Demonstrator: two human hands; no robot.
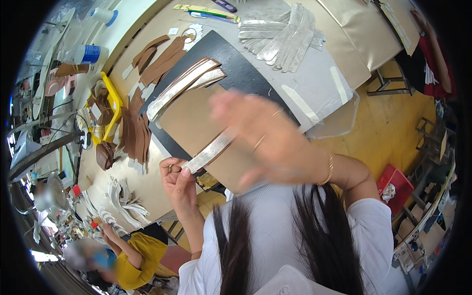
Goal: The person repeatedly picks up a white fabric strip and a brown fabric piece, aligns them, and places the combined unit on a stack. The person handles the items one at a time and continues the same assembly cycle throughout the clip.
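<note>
My left hand point(179, 184) pinches the near end of a leather strip point(210, 151) between thumb and fingers. The strip has a whitish-silver face and a brown edge. It lies slantwise over a brown cardboard sheet point(189, 118), and its other end is hidden under my right hand point(268, 137). That hand is blurred by motion, palm down, with thumb and fingers spread wide apart. Beyond the cardboard, several similar strips point(184, 88) lie stacked on a black board point(216, 49).
Silvery strips point(287, 39) are piled at the far side. Brown leather strips point(135, 125) and a yellow tray point(114, 101) lie to the left, with white strips point(125, 199) nearer. A co-worker in yellow point(140, 258) works at lower left; another person's arm point(437, 54) shows at right.
</note>
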